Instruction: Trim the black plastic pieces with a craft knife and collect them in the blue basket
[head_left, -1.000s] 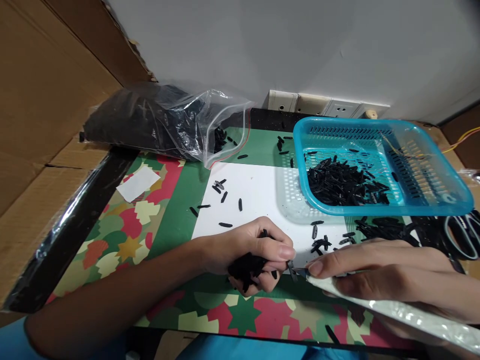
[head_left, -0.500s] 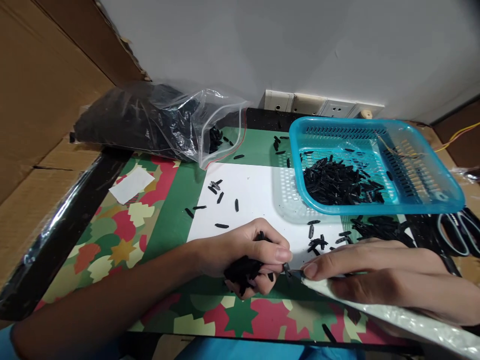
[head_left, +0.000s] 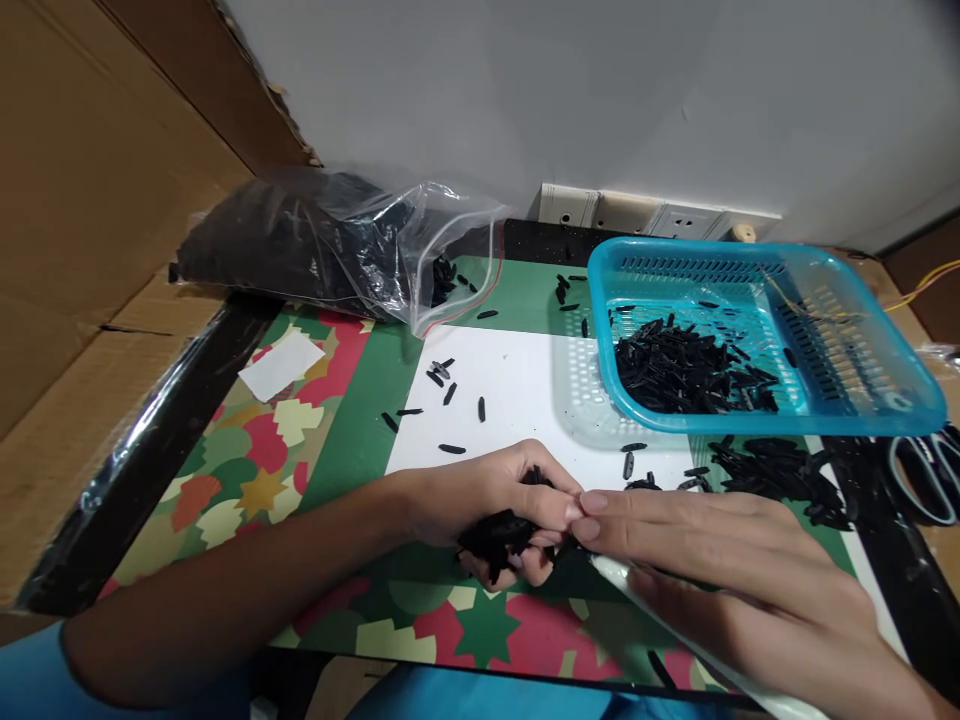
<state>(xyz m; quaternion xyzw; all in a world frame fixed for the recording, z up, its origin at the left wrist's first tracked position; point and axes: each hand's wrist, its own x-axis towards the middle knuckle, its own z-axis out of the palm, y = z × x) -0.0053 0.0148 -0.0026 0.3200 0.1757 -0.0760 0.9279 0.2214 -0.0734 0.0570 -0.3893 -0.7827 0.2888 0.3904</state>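
My left hand (head_left: 517, 500) is curled around a bunch of small black slivers (head_left: 501, 540), which poke out between its fingers. Its thumb and forefinger pinch at the right side of the bunch. My right hand (head_left: 720, 560) reaches across with its upper fingertips touching the left thumb. Underneath those fingers lies a tool with a slim, pearly white handle (head_left: 630, 590), held in the same hand; its tip is hidden now. Both hands are over the front part of a white sheet on a green, patterned board (head_left: 345, 420).
A blue plastic basket (head_left: 825, 418) holding a heap of black slivers stands at the right. Behind on the left lies a clear zip bag (head_left: 330, 240) full of dark pieces. Loose slivers (head_left: 780, 475) and scissors (head_left: 919, 480) are at right; a paper scrap (head_left: 281, 366) lies left.
My right fingers have slid left and forward onto the left thumb, covering the tool's metal tip that showed before. The whole view has shifted slightly; my left hand keeps its grip.
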